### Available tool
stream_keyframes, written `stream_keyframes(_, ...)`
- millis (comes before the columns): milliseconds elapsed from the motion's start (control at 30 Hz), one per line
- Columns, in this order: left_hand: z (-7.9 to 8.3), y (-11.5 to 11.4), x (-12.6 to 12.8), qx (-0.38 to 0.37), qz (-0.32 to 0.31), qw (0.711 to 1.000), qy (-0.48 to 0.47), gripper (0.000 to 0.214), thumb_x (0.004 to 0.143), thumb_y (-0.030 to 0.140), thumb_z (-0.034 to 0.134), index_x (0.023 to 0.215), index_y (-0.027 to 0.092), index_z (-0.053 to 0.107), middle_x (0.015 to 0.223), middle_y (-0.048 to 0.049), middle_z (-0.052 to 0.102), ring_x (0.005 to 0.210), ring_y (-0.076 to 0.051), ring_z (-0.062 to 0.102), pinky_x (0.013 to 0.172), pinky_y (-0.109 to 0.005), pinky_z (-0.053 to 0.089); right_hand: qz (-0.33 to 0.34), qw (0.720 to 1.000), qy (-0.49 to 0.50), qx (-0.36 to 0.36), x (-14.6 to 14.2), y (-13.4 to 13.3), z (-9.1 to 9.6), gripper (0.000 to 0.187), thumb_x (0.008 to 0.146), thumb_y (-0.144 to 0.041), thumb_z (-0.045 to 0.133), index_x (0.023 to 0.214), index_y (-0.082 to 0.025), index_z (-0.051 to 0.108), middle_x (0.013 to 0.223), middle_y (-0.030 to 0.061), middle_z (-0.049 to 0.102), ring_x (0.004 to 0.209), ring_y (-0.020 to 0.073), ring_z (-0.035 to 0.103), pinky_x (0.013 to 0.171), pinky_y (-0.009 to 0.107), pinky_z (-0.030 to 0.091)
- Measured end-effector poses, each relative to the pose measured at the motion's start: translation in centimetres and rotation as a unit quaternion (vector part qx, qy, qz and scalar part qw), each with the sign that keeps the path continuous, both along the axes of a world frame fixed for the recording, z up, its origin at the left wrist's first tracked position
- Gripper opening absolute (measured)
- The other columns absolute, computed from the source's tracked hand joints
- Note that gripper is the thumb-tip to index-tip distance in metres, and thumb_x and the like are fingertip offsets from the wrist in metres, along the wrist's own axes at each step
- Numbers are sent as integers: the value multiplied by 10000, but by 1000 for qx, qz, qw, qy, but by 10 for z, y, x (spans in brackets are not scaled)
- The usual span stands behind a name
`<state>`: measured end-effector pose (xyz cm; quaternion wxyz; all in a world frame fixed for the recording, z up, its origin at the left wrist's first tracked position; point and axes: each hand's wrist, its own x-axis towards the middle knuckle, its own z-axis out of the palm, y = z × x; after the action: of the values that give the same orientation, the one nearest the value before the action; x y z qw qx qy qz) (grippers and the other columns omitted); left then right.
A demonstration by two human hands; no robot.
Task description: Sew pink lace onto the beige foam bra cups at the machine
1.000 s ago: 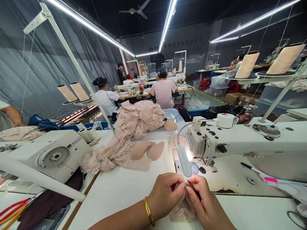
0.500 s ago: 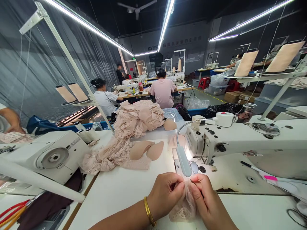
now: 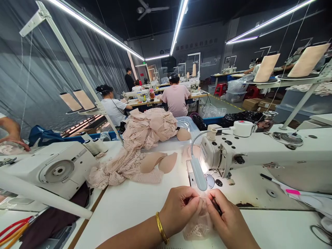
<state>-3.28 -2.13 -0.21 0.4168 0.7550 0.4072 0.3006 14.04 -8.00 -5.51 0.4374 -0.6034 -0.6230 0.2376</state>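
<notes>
Lace piece (image 3: pixel 198 228) is held up over the near edge of the desk (image 3: pixel 129 211), just below the lamp (image 3: pixel 199 173), hanging between the two hands. Left hand (image 3: pixel 178 209): grip closed, top edge of lace pinched between thumb and forefinger. Right hand (image 3: pixel 224 214): grip closed likewise, lace edge pinched at fingertips; a small dark object (image 3: pixel 217 205) is tucked in the palm, type cannot be told.

Risks, as judged: thin mesh could be torn or stretched if the hands are pulled apart too hard. Lace could be nicked if the dark object is sharp and is turned inward. Edge could be lost from the pinch, since only a narrow strip is held. Lamp head could be knocked if the hands are lifted, being right above the fingertips.

Around: sewing machine (image 3: pixel 249 152) stands beyond and to the right, its needle area partly blocked by the lamp. Moulded cups (image 3: pixel 168 163) and lace heap (image 3: pixel 150 128) are piled ahead-left, well apart from the hands. White-and-pink tool (image 3: pixel 293 192) lies at right. Second machine (image 3: pixel 57 166) and red-and-orange handles (image 3: pixel 15 226) are seen at left; a co-worker's hand (image 3: pixel 19 143) is placed behind that machine.
</notes>
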Motion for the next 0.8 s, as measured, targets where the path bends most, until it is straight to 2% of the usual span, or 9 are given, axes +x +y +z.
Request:
stream_keyframes(167,1,2,0,-15,13,1000,-6,154,790,244,553,685,165,632,638,18,545,632,-118,463,608,-237,349,6,999,50,-18,-1,-2,8,352,1055,-574,435,882,-274,499,700,-51,532,608,167,481,565,281,353)
stream_keyframes(267,3,4,-1,-20,21,1000,-4,164,796,270,552,703,164,634,639,18,531,632,-120,452,605,-241,345,24,993,112,-32,-2,-4,15,367,1043,-625,437,1024,-274,543,727,-41,565,665,187,561,586,283,401)
stream_keyframes(333,4,4,-1,-26,22,999,0,179,806,291,555,713,163,638,636,18,523,630,-121,443,608,-243,348,17,987,151,-51,-4,-5,19,388,1046,-642,411,1137,-278,509,783,-28,643,718,205,631,636,299,449)
stream_keyframes(400,5,4,0,-33,22,999,1,202,815,311,555,713,160,644,640,13,533,632,-124,448,613,-245,356,20,983,169,-68,-5,-6,21,387,1054,-645,379,1155,-284,473,847,-16,700,733,209,664,690,316,482)
stream_keyframes(567,5,3,1,-66,23,997,-14,219,801,331,562,727,151,663,686,-13,596,660,-139,494,620,-243,384,58,990,117,-59,-8,-4,18,389,1057,-648,366,1103,-280,484,807,-34,687,690,200,643,668,322,443)
stream_keyframes(800,1,4,1,-96,23,995,-22,238,800,363,591,756,146,680,694,-15,591,675,-146,495,630,-252,390,22,993,111,-26,-8,-5,18,378,1038,-643,432,1107,-279,504,749,-54,605,654,186,588,624,299,430)
